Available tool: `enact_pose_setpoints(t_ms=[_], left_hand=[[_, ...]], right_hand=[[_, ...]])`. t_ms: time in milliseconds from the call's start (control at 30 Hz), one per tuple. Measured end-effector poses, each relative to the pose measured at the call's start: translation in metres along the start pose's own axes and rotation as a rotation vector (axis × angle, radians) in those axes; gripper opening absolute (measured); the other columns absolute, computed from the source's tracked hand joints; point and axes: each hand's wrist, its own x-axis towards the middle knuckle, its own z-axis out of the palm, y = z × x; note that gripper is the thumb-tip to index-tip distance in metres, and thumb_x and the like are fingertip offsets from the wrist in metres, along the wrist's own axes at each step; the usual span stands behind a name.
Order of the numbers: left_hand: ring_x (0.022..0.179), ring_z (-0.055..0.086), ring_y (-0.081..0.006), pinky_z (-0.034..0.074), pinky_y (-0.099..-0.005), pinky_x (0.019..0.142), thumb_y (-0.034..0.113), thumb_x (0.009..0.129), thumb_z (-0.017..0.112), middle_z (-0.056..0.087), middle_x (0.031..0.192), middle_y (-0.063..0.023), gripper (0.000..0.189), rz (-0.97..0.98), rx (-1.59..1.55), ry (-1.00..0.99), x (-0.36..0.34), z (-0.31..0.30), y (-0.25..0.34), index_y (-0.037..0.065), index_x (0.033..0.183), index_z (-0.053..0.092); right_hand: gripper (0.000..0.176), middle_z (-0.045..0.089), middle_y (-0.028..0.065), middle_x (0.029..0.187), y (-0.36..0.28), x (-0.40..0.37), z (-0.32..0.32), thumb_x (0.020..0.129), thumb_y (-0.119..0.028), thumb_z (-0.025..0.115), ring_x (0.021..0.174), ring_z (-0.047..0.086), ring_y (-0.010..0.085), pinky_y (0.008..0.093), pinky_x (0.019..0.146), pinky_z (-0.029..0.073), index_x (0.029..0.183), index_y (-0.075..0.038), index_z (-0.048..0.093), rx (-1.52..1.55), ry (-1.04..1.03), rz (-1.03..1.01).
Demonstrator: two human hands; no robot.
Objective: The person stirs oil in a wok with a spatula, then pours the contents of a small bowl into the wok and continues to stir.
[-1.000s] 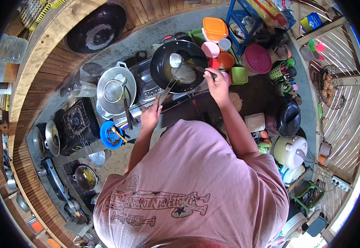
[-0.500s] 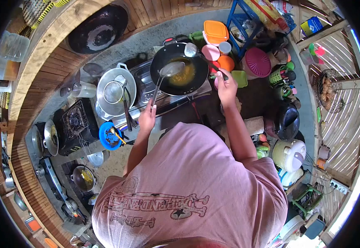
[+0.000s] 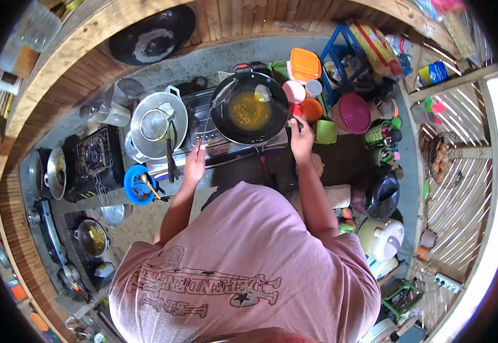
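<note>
A black wok (image 3: 226,123) on the stove holds yellow oil with small orange-brown bits (image 3: 249,110). My left hand (image 3: 194,164) is closed on the handle of a strainer (image 3: 223,94), which is tipped nearly edge-on over the wok's left side. Beside the wok's lower right edge, my right hand (image 3: 301,139) grips the handle of a ladle (image 3: 262,93). The ladle's bowl rests in the upper right of the wok, at the oil's edge.
Left of the wok stands a metal pot (image 3: 137,128) with a second strainer (image 3: 154,124) on it. A blue bowl (image 3: 129,186) holds a wooden-coloured utensil. Plastic containers, including an orange-lidded one (image 3: 305,64) and a green one (image 3: 325,131), stand to the right.
The strainer has turned from flat over the oil to edge-on at the wok's left. The ladle's bowl has lowered into the wok, and my right hand has come down. The view has shifted slightly.
</note>
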Motion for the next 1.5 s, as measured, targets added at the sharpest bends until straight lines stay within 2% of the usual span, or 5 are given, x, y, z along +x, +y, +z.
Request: enact_pose_setpoints(t_ms=[67,300,333,467,1500], left_hand=[[0.061,0.050,-0.0116,0.044,-0.0297,0.058,0.039,0.110,0.048,0.053,0.071,-0.0024,0.053,0.099,-0.022,0.035,0.006,0.004,-0.017,0.006,0.151,0.051],[0.077,0.067,-0.0385,0.052,-0.0434,0.076,0.041,0.109,0.048,0.066,0.081,-0.0229,0.048,0.114,-0.028,0.055,0.002,-0.010,0.006,0.012,0.146,0.057],[0.061,0.048,-0.0102,0.043,-0.0307,0.058,0.036,0.110,0.048,0.049,0.070,0.0008,0.051,0.087,-0.088,0.000,0.004,-0.010,0.004,0.005,0.150,0.052],[0.058,0.038,-0.0033,0.033,-0.0245,0.051,0.030,0.112,0.049,0.037,0.069,0.0084,0.046,0.083,-0.217,-0.077,0.007,-0.013,-0.002,0.007,0.152,0.051],[0.059,0.042,-0.0047,0.035,-0.0243,0.053,0.032,0.110,0.051,0.043,0.070,0.0068,0.050,-0.168,-0.426,0.132,-0.049,0.009,0.054,0.003,0.151,0.051]], right_hand=[[0.021,0.069,0.0125,0.079,0.001,-0.003,0.003,0.098,-0.019,0.071,0.075,0.067,0.0242,0.0350,0.074,0.052,0.110,-0.002,0.075,0.182,0.015,0.029],[0.027,0.071,0.0121,0.118,-0.025,-0.030,-0.025,0.104,-0.013,0.065,0.100,0.067,0.0141,0.0310,0.091,0.055,0.124,0.003,0.068,0.196,-0.002,0.093],[0.028,0.071,0.0120,0.119,-0.035,-0.033,-0.028,0.104,-0.013,0.065,0.102,0.066,0.0132,0.0300,0.091,0.054,0.125,0.004,0.068,0.197,0.016,0.124],[0.028,0.073,0.0080,0.107,-0.056,-0.047,-0.035,0.105,-0.013,0.064,0.095,0.067,0.0097,0.0235,0.083,0.053,0.127,0.004,0.066,0.135,0.069,0.173],[0.028,0.076,0.0126,0.109,-0.041,0.003,-0.079,0.107,-0.012,0.060,0.098,0.070,0.0139,0.0274,0.085,0.054,0.129,0.005,0.064,0.232,-0.127,0.038]])
